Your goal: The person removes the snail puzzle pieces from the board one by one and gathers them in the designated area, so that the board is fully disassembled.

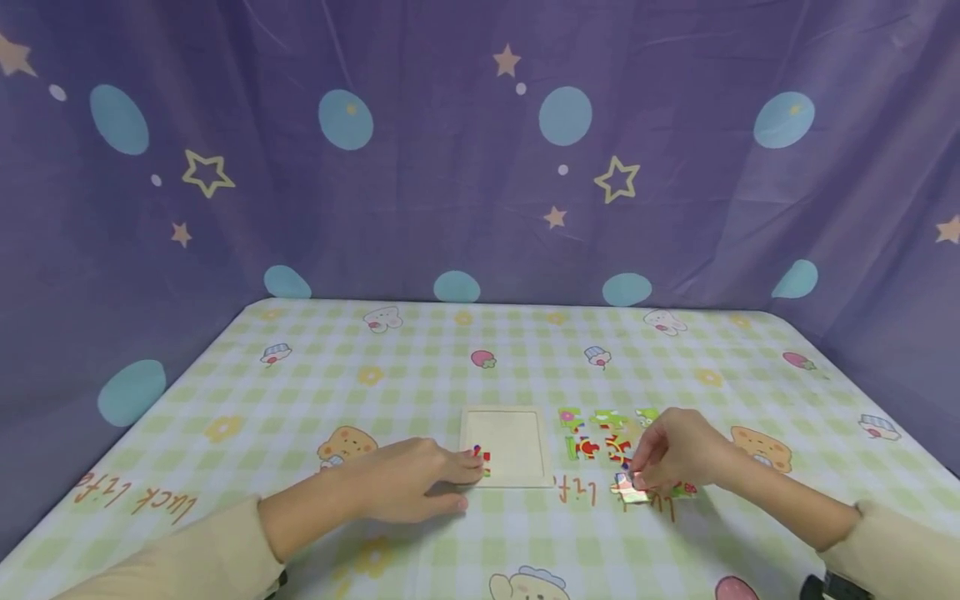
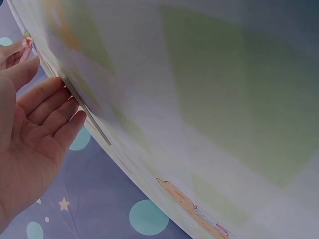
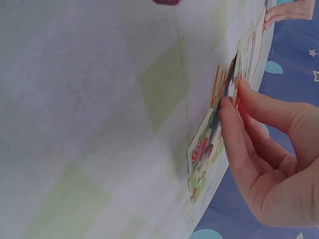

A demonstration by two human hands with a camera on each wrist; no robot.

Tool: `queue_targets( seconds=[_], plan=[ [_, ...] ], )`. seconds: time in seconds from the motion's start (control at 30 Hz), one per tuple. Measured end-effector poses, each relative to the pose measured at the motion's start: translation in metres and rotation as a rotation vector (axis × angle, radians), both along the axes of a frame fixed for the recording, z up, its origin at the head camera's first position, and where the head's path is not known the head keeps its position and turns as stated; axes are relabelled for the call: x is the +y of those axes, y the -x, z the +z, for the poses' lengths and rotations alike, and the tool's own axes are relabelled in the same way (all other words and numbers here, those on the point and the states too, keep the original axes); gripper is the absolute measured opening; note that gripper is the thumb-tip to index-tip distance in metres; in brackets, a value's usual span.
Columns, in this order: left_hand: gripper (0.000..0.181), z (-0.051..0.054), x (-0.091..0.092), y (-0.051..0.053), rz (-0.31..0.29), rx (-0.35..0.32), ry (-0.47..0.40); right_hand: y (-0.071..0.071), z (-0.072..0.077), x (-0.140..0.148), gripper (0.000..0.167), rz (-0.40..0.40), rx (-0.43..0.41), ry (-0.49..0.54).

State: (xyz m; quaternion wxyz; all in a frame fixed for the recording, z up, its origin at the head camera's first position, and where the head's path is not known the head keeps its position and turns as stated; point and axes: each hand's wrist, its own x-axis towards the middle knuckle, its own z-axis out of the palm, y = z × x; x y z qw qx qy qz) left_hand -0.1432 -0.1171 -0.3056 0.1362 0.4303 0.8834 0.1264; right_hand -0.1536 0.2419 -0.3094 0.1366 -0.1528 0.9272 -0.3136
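Observation:
A square, light-coloured puzzle tray [image 1: 506, 481] lies on the table. One red, blue and green jigsaw piece [image 1: 486, 468] sits in its lower left corner, partly hidden by my left hand [image 1: 412, 482]. That hand's extended fingers rest at the tray's left edge, and the left wrist view shows them against the side of the tray [image 2: 94, 121]. My right hand [image 1: 678, 450] pinches a jigsaw piece [image 1: 628, 488] between thumb and fingers, to the right of the tray. In the right wrist view the pinched piece is tilted up, partly covered by the fingertips [image 3: 227, 103].
Several loose jigsaw pieces [image 1: 587, 448] lie between the tray and my right hand. Another piece [image 1: 684, 490] with red spots lies below that hand. A checked cloth [image 1: 420, 383] covers the table, and a purple curtain [image 1: 465, 200] hangs behind it.

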Motion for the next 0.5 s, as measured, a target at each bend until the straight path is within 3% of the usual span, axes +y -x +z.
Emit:
queue_targets(
  seconds=[0.5],
  plan=[
    [0.042,-0.0006,-0.0004,-0.0008,-0.015,0.027,-0.012,-0.0018,0.0011,-0.0056,0.017,-0.020,0.119,-0.126]
  ],
)
